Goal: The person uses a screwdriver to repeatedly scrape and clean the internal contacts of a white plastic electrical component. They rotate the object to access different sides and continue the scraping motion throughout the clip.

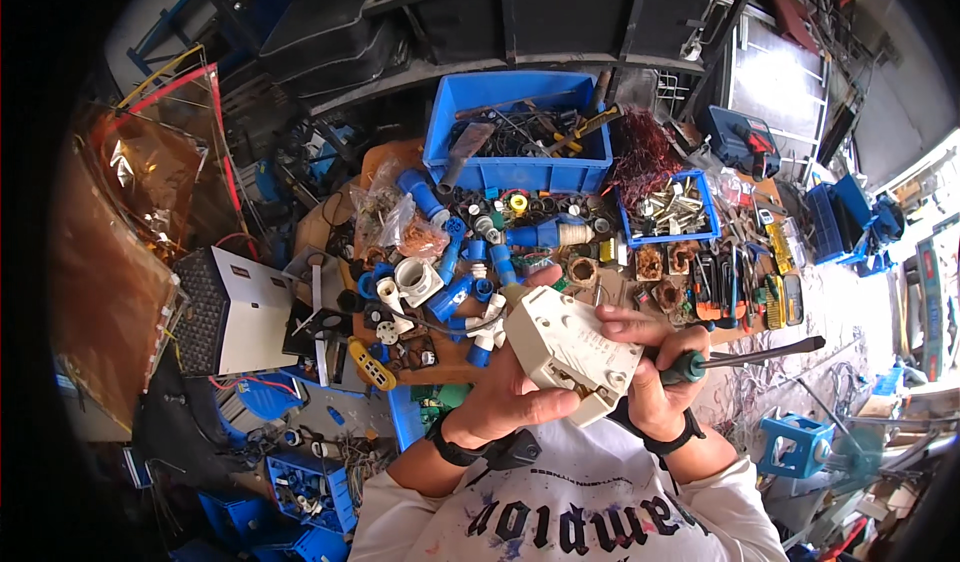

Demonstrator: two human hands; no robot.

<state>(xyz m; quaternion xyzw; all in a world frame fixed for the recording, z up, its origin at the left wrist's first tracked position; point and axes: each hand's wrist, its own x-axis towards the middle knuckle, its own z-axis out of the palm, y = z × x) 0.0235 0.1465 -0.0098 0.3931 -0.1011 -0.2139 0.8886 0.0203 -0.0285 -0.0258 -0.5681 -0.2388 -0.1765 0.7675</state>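
Note:
A cream plastic housing (pixel 572 340), boxy with screw holes and an opening at its near corner where some metal shows, is held tilted above the near side of the workbench. My left hand (pixel 505 394) grips it from the left, the thumb along its near edge. My right hand (pixel 660 362) is closed around the green handle of a screwdriver (pixel 765 353), whose long shaft points right, away from the housing. Fingers of that same hand also rest on the housing's right side. Blue and white plastic plug and pipe fittings (pixel 450 299) lie just beyond and left of the housing.
On the bench (pixel 440 372) stand a large blue bin (pixel 520 174) of tools and a smaller blue tray (pixel 670 234) of metal parts. Pliers and screwdrivers (pixel 725 287) lie at right. A yellow multimeter-like device (pixel 372 364) sits at the left edge. Dark cabinets stand behind.

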